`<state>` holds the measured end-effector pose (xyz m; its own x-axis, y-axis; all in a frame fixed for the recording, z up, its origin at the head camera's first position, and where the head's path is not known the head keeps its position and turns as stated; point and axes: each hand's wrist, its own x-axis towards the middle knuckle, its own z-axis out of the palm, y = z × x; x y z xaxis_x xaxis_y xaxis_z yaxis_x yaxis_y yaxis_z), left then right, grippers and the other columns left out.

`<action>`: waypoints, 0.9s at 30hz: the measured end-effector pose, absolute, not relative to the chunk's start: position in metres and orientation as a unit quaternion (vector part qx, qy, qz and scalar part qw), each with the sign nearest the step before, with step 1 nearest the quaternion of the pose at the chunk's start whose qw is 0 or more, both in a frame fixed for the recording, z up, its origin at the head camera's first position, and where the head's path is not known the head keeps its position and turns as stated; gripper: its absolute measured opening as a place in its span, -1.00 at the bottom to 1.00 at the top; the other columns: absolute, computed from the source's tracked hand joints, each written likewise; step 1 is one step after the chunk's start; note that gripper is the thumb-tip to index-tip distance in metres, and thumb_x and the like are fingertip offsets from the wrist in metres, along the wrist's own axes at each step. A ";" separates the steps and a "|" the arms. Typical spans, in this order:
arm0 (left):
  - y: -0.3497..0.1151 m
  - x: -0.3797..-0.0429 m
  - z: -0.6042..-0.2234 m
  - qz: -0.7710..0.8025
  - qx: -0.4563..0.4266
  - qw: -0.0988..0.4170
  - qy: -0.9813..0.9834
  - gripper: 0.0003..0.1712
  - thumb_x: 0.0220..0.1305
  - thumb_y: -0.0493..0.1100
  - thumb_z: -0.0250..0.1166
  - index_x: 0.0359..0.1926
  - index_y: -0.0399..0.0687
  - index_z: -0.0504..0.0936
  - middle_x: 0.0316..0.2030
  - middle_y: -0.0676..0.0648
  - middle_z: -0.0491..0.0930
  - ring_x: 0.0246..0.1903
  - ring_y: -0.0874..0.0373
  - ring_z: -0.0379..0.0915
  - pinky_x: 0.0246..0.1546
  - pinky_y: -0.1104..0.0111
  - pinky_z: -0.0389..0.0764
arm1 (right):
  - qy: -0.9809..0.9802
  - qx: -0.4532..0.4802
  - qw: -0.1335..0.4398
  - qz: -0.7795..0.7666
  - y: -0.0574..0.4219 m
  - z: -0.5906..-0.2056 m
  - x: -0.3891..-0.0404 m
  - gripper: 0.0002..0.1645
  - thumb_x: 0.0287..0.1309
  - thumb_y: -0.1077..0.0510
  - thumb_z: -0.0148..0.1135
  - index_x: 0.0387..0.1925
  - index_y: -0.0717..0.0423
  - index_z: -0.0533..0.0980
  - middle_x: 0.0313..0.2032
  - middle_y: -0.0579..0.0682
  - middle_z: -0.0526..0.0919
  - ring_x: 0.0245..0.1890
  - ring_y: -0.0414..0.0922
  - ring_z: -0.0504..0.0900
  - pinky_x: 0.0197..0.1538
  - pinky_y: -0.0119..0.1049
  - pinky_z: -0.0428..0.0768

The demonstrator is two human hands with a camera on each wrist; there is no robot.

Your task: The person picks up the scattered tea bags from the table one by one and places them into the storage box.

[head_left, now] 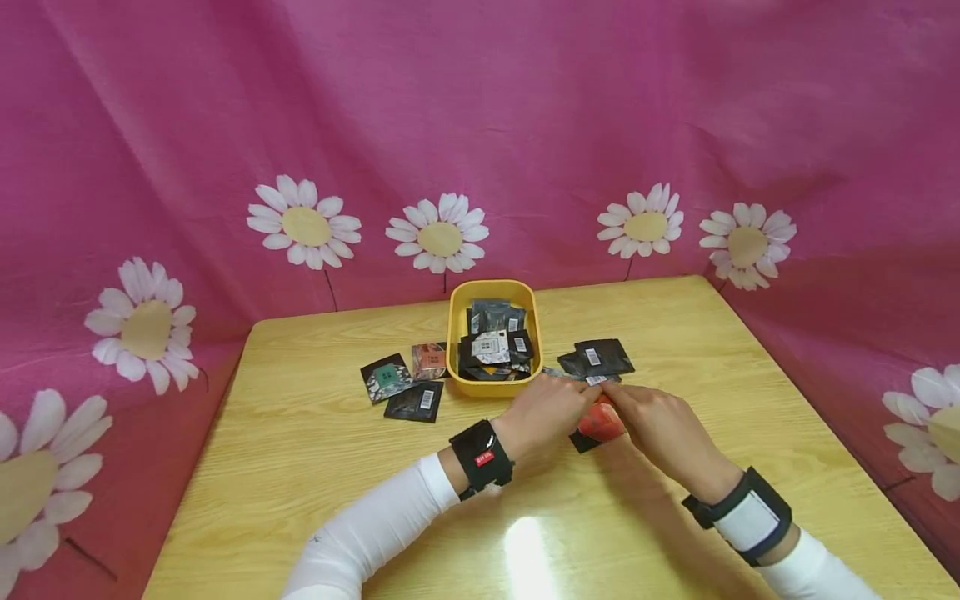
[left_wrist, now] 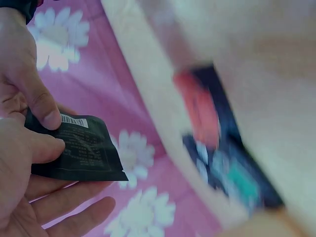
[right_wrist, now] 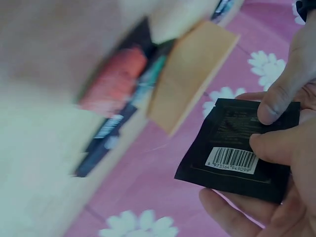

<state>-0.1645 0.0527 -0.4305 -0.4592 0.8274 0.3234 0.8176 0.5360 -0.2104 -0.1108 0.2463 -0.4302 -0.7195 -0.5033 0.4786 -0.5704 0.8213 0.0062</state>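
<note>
A black sachet (right_wrist: 232, 143) with a barcode is held between both hands, its printed back facing the wrist cameras. My left hand (left_wrist: 29, 163) pinches one part of it, thumb on top and the other fingers spread beneath. Close beside that thumb, my right hand (right_wrist: 291, 168) pinches it too. In the head view the left hand (head_left: 551, 408) and right hand (head_left: 663, 425) meet to the right of the yellow bin, hiding most of the held sachet. Below them shows a red-and-black sachet (head_left: 602, 421).
The yellow bin (head_left: 492, 388) contains several sachets. Left of it on the wooden table (head_left: 300, 467) lie a green-labelled floral sachet (head_left: 387, 377), an orange one (head_left: 429, 361) and a black one (head_left: 415, 402). Black sachets (head_left: 609, 357) lie beyond the hands. Flowered pink cloth (head_left: 525, 100) surrounds the table.
</note>
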 end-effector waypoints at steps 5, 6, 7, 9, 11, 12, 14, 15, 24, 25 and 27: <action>0.024 -0.179 -0.415 0.004 -0.465 0.214 -0.859 -0.75 0.40 -0.23 0.16 0.02 0.04 0.66 -0.23 0.12 0.72 -0.37 0.26 0.64 -0.50 0.36 0.60 | -0.919 0.313 0.225 0.082 0.222 -0.415 -0.135 -0.53 0.02 0.46 0.36 0.05 0.32 0.59 -0.11 0.19 0.72 -0.17 0.07 0.72 -0.21 -0.03 0.69; 0.019 -0.181 -0.413 0.003 -0.462 0.215 -0.860 -0.74 0.40 -0.23 0.16 0.03 0.03 0.66 -0.21 0.11 0.72 -0.36 0.25 0.65 -0.48 0.36 0.61 | -0.917 0.318 0.225 0.086 0.218 -0.413 -0.139 -0.53 0.02 0.45 0.36 0.05 0.31 0.60 -0.11 0.18 0.72 -0.17 0.06 0.72 -0.20 -0.04 0.69; 0.014 -0.184 -0.411 0.003 -0.459 0.216 -0.862 -0.73 0.41 -0.23 0.15 0.04 0.02 0.66 -0.20 0.10 0.72 -0.35 0.24 0.65 -0.48 0.36 0.62 | -0.915 0.323 0.225 0.090 0.213 -0.412 -0.144 -0.54 0.04 0.44 0.36 0.04 0.30 0.60 -0.12 0.17 0.72 -0.17 0.05 0.72 -0.19 -0.05 0.69; 0.004 -0.189 -0.409 0.003 -0.454 0.217 -0.864 -0.70 0.41 -0.25 0.15 0.08 0.01 0.66 -0.18 0.09 0.72 -0.33 0.24 0.65 -0.44 0.35 0.64 | -0.911 0.330 0.228 0.096 0.205 -0.410 -0.152 -0.55 0.06 0.44 0.34 0.05 0.28 0.60 -0.13 0.15 0.73 -0.17 0.03 0.72 -0.19 -0.06 0.69; -0.005 -0.193 -0.407 0.004 -0.451 0.219 -0.865 -0.69 0.40 -0.24 0.18 0.10 -0.01 0.65 -0.17 0.08 0.72 -0.32 0.24 0.66 -0.40 0.37 0.64 | -0.907 0.337 0.232 0.101 0.198 -0.409 -0.159 -0.54 0.08 0.43 0.33 0.07 0.25 0.60 -0.12 0.13 0.73 -0.16 0.03 0.72 -0.20 -0.06 0.69; -0.009 -0.196 -0.406 0.005 -0.449 0.220 -0.866 -0.69 0.40 -0.23 0.20 0.11 -0.02 0.65 -0.17 0.07 0.72 -0.32 0.23 0.66 -0.40 0.37 0.64 | -0.906 0.339 0.232 0.103 0.195 -0.410 -0.163 -0.53 0.07 0.43 0.34 0.08 0.24 0.59 -0.10 0.12 0.73 -0.15 0.03 0.72 -0.20 -0.06 0.69; -0.017 -0.201 -0.405 0.007 -0.445 0.223 -0.867 -0.68 0.39 -0.22 0.21 0.13 -0.02 0.65 -0.15 0.06 0.73 -0.32 0.22 0.66 -0.38 0.37 0.65 | -0.904 0.343 0.233 0.106 0.188 -0.410 -0.170 -0.51 0.09 0.42 0.33 0.11 0.24 0.58 -0.07 0.13 0.72 -0.12 0.04 0.71 -0.19 -0.06 0.69; -0.020 -0.204 -0.405 0.008 -0.443 0.222 -0.868 -0.67 0.39 -0.23 0.21 0.14 -0.03 0.64 -0.13 0.05 0.72 -0.30 0.21 0.66 -0.38 0.37 0.65 | -0.903 0.345 0.232 0.107 0.185 -0.411 -0.174 -0.51 0.10 0.41 0.33 0.12 0.24 0.57 -0.05 0.14 0.71 -0.10 0.05 0.71 -0.17 -0.06 0.69; -0.045 -0.229 -0.414 0.002 -0.414 0.218 -0.884 -0.62 0.43 -0.24 0.15 0.23 -0.10 0.58 0.01 -0.04 0.67 -0.19 0.12 0.66 -0.33 0.35 0.67 | -0.899 0.354 0.233 0.108 0.160 -0.421 -0.211 -0.43 0.07 0.44 0.32 0.19 0.28 0.52 0.04 0.20 0.66 -0.02 0.10 0.67 -0.05 -0.03 0.66; -0.047 -0.232 -0.416 0.002 -0.412 0.216 -0.885 -0.60 0.43 -0.24 0.16 0.24 -0.11 0.57 0.03 -0.05 0.67 -0.16 0.11 0.66 -0.31 0.34 0.67 | -0.900 0.354 0.235 0.104 0.157 -0.423 -0.215 -0.41 0.06 0.45 0.31 0.19 0.29 0.51 0.05 0.21 0.65 -0.02 0.11 0.67 -0.05 -0.03 0.66; -0.050 -0.238 -0.420 0.002 -0.405 0.213 -0.889 -0.60 0.44 -0.22 0.16 0.25 -0.11 0.56 0.05 -0.06 0.65 -0.12 0.11 0.65 -0.28 0.33 0.68 | -0.901 0.351 0.234 0.099 0.153 -0.428 -0.222 -0.40 0.06 0.46 0.30 0.20 0.30 0.50 0.07 0.23 0.64 -0.01 0.12 0.67 -0.04 -0.03 0.65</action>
